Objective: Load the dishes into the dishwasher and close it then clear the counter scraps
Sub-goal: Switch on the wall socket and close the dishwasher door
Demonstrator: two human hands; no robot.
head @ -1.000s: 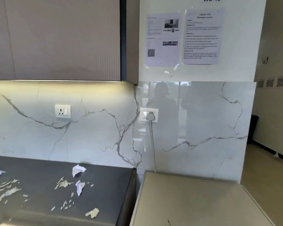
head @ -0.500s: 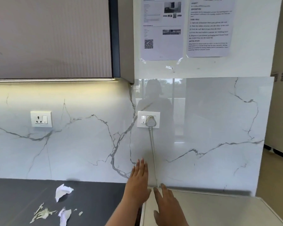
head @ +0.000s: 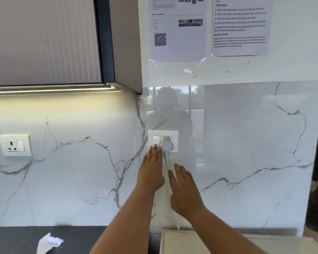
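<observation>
My left hand (head: 151,169) is raised flat against the marble wall, fingers straight, its fingertips at the lower left of a white wall socket (head: 163,141). A white plug (head: 167,145) sits in that socket and its cable runs down behind my hands. My right hand (head: 184,187) is raised beside it, fingers straight, a little lower and to the right, holding nothing. The pale top of the dishwasher (head: 182,242) shows at the bottom edge. One white paper scrap (head: 49,242) lies on the dark counter (head: 17,239) at the bottom left. No dishes are in view.
A second wall socket (head: 16,145) is on the left of the marble backsplash. A wall cabinet (head: 44,39) with a light strip hangs above the counter. Two printed sheets (head: 207,26) are taped to the wall above the sockets.
The view has tilted upward, so most counter scraps have left the frame. Both hands came into view and rose up the wall; the left now reaches the socket.
</observation>
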